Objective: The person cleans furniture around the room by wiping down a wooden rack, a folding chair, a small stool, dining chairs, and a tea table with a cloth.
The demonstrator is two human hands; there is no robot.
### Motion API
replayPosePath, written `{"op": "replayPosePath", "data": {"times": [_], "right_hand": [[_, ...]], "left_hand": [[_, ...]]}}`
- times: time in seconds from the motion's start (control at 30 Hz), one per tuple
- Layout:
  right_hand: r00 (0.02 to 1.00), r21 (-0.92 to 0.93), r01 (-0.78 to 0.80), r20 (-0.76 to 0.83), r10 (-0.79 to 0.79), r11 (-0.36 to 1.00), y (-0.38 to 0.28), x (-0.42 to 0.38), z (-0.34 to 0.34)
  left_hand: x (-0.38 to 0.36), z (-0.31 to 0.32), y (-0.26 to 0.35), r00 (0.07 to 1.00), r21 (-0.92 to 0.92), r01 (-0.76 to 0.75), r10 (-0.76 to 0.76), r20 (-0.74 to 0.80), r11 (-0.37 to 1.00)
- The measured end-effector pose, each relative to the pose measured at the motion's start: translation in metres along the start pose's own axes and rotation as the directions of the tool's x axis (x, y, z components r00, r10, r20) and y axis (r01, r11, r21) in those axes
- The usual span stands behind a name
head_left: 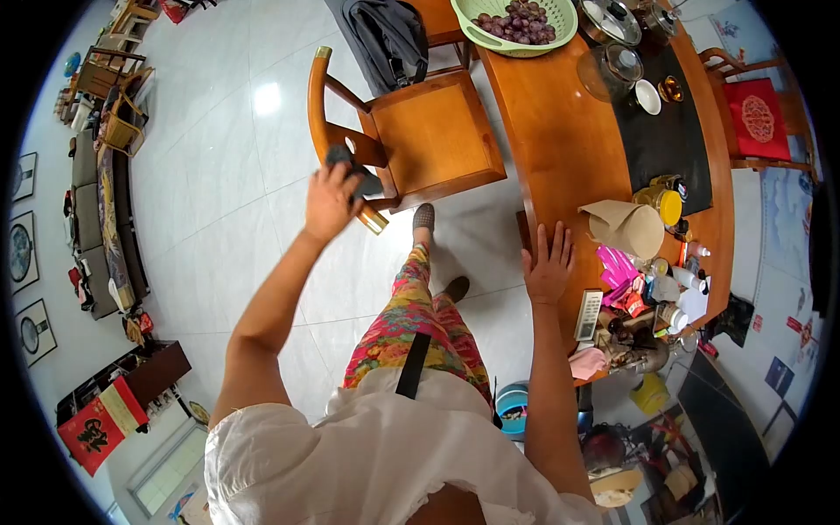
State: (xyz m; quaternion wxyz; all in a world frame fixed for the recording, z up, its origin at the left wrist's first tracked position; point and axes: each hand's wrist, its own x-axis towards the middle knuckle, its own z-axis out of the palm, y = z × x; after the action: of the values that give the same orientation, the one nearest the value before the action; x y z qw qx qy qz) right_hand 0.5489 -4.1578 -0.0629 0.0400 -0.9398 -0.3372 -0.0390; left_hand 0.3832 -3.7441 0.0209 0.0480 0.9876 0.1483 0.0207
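Observation:
My left hand (332, 199) is closed on a dark grey cloth (369, 182) and presses it against the back of a wooden chair (437, 136). Part of the cloth is hidden under my fingers. The chair has a curved top rail with brass-coloured ends and a flat square seat. My right hand (549, 265) lies flat with its fingers stretched out on the near edge of the wooden table (551, 140), holding nothing. Beside its fingertips stands a brown paper piece (626, 229), and a white calculator-like device (589, 315) lies below it.
A green basket (518, 39) of grapes stands at the table's far end, near lidded pots (611, 22). Pink gloves (618, 269), bottles and jars crowd the right side. A grey backpack (385, 44) hangs on another chair. A blue bucket (511, 411) stands on the floor by my legs.

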Motion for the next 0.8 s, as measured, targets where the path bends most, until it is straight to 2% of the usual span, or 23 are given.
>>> {"op": "replayPosePath", "data": {"times": [0.07,0.13,0.23,0.37,0.47,0.57,0.67,0.8], "right_hand": [[1.0,-0.01,-0.003,0.012,0.003,1.0,-0.001,0.001,-0.003],[1.0,-0.014,0.003,0.015,-0.003,1.0,-0.001,0.0,-0.004],[1.0,-0.017,0.006,0.008,-0.006,1.0,-0.001,0.001,-0.003],[1.0,-0.019,-0.002,0.02,0.002,1.0,-0.003,0.002,-0.007],[1.0,-0.009,-0.01,0.012,0.01,1.0,-0.002,0.0,-0.004],[1.0,0.016,-0.012,-0.009,0.012,1.0,-0.002,-0.001,-0.005],[1.0,0.015,-0.01,-0.03,0.01,1.0,-0.004,-0.001,-0.006],[0.999,0.036,0.004,-0.053,-0.002,0.999,-0.005,-0.002,-0.009]], "left_hand": [[0.023,0.011,-0.039,0.993,0.117,0.112,-0.106,-0.055,0.987],[0.055,0.019,-0.067,0.952,0.098,0.213,-0.184,-0.244,0.972],[0.081,0.046,-0.081,0.852,-0.096,0.343,-0.353,-0.386,0.934],[0.057,0.042,-0.037,0.854,-0.031,0.369,-0.352,-0.383,0.929],[0.017,0.052,-0.013,0.824,-0.22,0.302,-0.37,-0.428,0.928],[-0.019,0.048,0.025,0.877,-0.252,0.235,-0.317,-0.361,0.939],[-0.038,0.044,0.066,0.901,-0.238,0.252,-0.317,-0.296,0.938],[-0.056,0.037,0.109,0.891,-0.373,0.252,-0.365,-0.27,0.893]]}}
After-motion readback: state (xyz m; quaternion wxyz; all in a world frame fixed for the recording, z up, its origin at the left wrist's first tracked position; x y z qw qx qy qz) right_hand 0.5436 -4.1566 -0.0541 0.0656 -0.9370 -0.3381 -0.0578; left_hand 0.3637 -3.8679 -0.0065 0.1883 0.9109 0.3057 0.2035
